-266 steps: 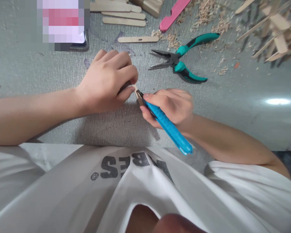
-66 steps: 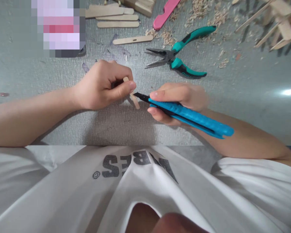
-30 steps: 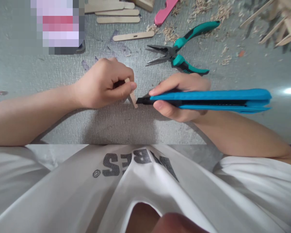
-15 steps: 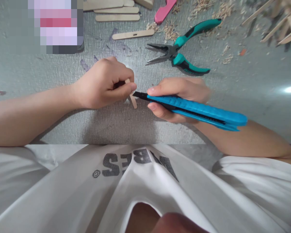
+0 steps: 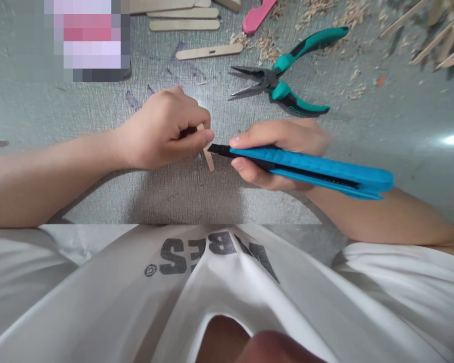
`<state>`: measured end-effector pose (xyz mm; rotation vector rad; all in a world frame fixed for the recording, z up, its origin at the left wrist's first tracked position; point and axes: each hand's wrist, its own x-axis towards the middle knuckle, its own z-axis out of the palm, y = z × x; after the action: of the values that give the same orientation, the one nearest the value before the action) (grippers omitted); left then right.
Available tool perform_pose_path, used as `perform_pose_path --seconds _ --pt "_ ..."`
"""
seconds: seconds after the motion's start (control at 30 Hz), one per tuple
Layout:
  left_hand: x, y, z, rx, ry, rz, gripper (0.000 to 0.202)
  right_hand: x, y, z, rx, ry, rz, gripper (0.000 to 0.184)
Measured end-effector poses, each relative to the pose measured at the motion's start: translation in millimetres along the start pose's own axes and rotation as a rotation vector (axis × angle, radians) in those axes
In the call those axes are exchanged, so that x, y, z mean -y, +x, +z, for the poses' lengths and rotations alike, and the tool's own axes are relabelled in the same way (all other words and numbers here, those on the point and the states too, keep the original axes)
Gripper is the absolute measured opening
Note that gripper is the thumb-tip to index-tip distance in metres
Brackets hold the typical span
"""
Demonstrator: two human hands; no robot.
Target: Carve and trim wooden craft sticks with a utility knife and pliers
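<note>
My left hand (image 5: 170, 128) is closed, pinching a short wooden craft stick (image 5: 209, 159) between thumb and forefinger. Most of the stick's upper part hides behind the fingers, and its lower end sticks out toward me. In my right hand (image 5: 282, 138) is a blue utility knife (image 5: 318, 166), its handle pointing right. The knife's dark blade tip is at the stick's right edge, just below my left thumb. Beyond my hands lies another craft stick (image 5: 189, 54) with a small slot cut in its middle.
Teal-handled needle-nose pliers (image 5: 268, 79) lie spread behind my right hand. Farther back are a pink-handled tool (image 5: 255, 20), wood shavings (image 5: 268, 48) and several stacked craft sticks (image 5: 185, 24). A wooden stick construction (image 5: 448, 38) stands at the far right. The table's front edge runs along my shirt.
The knife's handle end has swung slightly right and away from me, while its blade stays at the stick. My left hand has barely moved.
</note>
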<state>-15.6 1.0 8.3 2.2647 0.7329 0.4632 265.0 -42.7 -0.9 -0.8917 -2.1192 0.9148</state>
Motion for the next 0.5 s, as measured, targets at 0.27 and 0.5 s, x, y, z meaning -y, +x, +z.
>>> perform_pose_path --seconds 0.27,0.5 --pt "2.2 -1.2 -0.7 0.004 0.014 -0.023 0.044 -3.7 10.7 -0.6 -0.048 0.091 0.002 0.02" --pt "2.9 0.4 -0.7 -0.017 -0.051 0.005 0.039 -1.2 10.0 1.9 -0.168 0.049 -0.071 0.019"
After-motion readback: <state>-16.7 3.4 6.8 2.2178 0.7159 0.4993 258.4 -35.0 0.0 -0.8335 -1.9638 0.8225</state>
